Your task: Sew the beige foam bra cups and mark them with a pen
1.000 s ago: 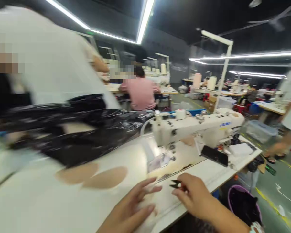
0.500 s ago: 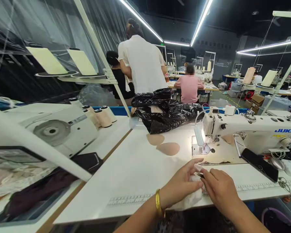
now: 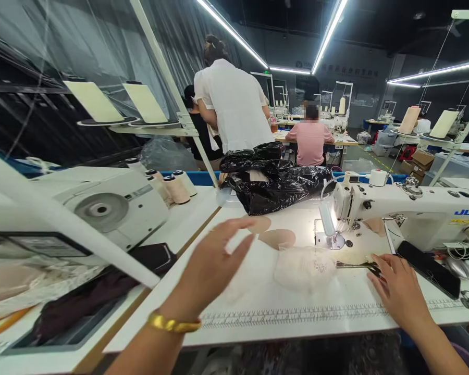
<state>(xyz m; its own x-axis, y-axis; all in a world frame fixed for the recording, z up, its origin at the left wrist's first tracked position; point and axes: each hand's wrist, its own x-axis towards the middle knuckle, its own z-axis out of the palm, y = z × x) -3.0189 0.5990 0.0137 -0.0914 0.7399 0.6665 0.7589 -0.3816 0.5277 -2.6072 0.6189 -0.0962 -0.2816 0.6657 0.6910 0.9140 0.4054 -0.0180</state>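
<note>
My left hand [image 3: 214, 260], a gold bangle at its wrist, hovers over the left part of the white table with fingers apart and nothing in them. Just beyond its fingertips lie two beige teardrop-shaped pieces [image 3: 277, 238], the farther one partly covered by the hand. A sheer whitish fabric piece [image 3: 303, 268] lies flat between my hands, in front of the needle area. My right hand [image 3: 400, 289] is low over the table by the machine bed, its thumb and fingers around small black thread snips [image 3: 374, 269], partly hidden by the fingers.
The white JUKI sewing machine [image 3: 410, 205] stands at right, a black phone [image 3: 430, 268] beside it. A black plastic bag [image 3: 273, 182] lies at the back. Left are another machine [image 3: 101, 200], thread cones [image 3: 175, 188] and a slanting white pole [image 3: 74, 219]. Co-workers are beyond.
My hands have moved apart, left hand to the left and right hand to the right with the snips. The whitish fabric, earlier bunched in my hands, now lies spread on the table.
</note>
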